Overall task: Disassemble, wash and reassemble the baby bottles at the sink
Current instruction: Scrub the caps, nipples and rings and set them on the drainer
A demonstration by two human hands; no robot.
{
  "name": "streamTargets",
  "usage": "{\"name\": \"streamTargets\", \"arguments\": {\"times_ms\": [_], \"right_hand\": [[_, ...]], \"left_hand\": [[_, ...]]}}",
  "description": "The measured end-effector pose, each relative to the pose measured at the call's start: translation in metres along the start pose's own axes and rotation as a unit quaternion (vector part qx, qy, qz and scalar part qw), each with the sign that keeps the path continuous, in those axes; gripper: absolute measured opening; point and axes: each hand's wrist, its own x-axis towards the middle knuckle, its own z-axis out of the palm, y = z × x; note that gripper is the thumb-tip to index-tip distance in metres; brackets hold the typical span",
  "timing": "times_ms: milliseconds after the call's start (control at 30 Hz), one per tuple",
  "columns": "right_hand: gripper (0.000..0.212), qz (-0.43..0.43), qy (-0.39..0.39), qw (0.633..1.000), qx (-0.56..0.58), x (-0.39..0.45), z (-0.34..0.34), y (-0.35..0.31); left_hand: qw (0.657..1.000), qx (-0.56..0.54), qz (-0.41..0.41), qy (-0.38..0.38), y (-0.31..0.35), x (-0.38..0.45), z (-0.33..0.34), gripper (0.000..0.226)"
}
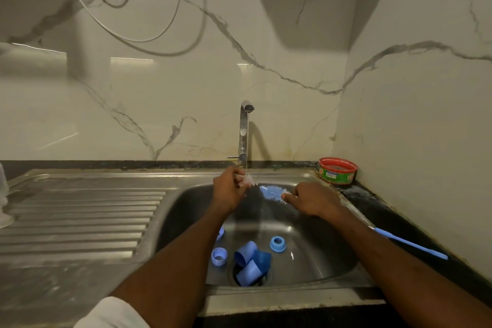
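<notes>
- left hand (230,189) grip pinches a clear teat (247,180) under tap (244,130) water
- right hand (312,198) grip curls round brush (274,192)
- blue caps (251,261), rings (277,243) in sink (306,269)

No legible text; label on red tub (337,171) unreadable.
</notes>
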Motion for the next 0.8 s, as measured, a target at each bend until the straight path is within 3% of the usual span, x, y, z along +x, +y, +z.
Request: {"name": "streamTargets", "arguments": {"times_ms": [100, 267, 367, 433, 567, 700, 800], "right_hand": [[0.05, 0.002, 0.005, 1.0, -0.007, -0.001, 0.0, -0.003], [0.048, -0.01, 0.015, 0.999, -0.034, -0.004, -0.001, -0.01], [0.052, -0.007, -0.005, 0.998, -0.06, -0.007, 0.003, -0.016], [0.053, -0.014, 0.01, 0.998, -0.061, -0.011, 0.0, -0.02], [0.052, -0.033, 0.114, 0.992, -0.034, -0.022, -0.021, -0.027], [0.052, -0.042, 0.031, 0.998, -0.037, -0.033, -0.015, -0.031], [0.052, -0.04, 0.075, 0.996, -0.013, -0.033, -0.016, -0.031]], "left_hand": [[0.997, 0.066, -0.011, -0.044, -0.001, -0.001, -0.001, 0.017], [0.977, 0.183, 0.004, -0.108, -0.007, -0.003, -0.001, 0.034], [0.952, 0.265, -0.008, -0.152, -0.006, -0.009, -0.004, 0.03], [0.949, 0.285, -0.004, -0.139, 0.001, -0.012, -0.009, 0.024], [0.96, 0.279, 0.013, -0.025, 0.027, -0.014, -0.03, 0.026], [0.93, 0.362, -0.008, -0.065, 0.037, -0.029, -0.039, 0.024], [0.938, 0.345, 0.013, -0.002, 0.04, -0.031, -0.041, 0.023]]}}
